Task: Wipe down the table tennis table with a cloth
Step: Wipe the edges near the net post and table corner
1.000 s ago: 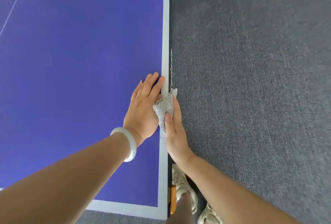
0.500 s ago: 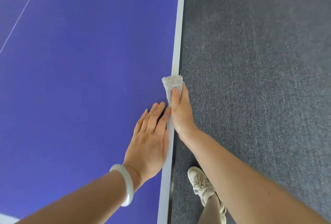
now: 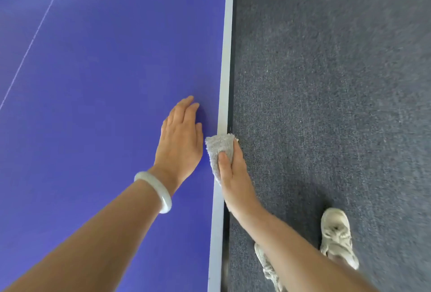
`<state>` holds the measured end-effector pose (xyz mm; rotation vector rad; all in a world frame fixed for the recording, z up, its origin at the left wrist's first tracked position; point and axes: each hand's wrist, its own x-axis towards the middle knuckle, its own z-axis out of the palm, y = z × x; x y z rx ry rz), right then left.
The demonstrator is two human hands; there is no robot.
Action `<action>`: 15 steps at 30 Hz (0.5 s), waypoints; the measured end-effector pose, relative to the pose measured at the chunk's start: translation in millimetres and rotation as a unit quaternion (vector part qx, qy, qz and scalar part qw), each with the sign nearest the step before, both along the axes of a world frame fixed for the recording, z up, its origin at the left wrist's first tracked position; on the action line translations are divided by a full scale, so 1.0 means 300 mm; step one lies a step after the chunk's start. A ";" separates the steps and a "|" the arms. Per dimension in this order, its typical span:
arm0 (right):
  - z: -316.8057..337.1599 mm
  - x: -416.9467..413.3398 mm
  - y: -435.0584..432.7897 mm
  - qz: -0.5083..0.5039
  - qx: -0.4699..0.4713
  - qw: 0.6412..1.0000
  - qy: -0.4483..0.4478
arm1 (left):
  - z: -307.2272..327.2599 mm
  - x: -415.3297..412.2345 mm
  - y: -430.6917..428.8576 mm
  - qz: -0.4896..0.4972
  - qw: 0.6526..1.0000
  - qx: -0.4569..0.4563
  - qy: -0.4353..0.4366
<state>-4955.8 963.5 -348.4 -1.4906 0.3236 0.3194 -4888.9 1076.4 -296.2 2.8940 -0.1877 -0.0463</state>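
The blue table tennis table (image 3: 105,81) fills the left half of the view, with a white sideline along its right edge. A small grey cloth (image 3: 220,146) is folded over that edge. My right hand (image 3: 233,175) grips the cloth, thumb on top of the sideline and fingers down the outer side. My left hand (image 3: 180,140) lies flat on the blue surface just left of the cloth, fingers straight, with a pale bangle on the wrist.
Dark grey carpet (image 3: 338,81) covers the floor to the right of the table. My two light sneakers (image 3: 335,235) stand on it close to the table's edge. A thin white centre line (image 3: 35,35) crosses the table at far left.
My left hand slid forward along the table and now lies ahead of the cloth. My right hand with the cloth moved along the edge, and my feet stepped forward.
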 end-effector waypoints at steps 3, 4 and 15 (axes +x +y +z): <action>0.015 0.169 -0.057 0.034 0.055 0.997 0.033 | -0.017 0.149 -0.049 0.004 0.999 0.036 0.017; 0.021 0.234 -0.071 0.029 0.073 0.996 0.035 | -0.020 0.190 -0.061 -0.004 0.999 0.049 0.019; -0.041 0.333 -0.008 -0.065 0.054 0.993 -0.084 | -0.091 0.473 -0.121 0.073 0.996 0.042 -0.019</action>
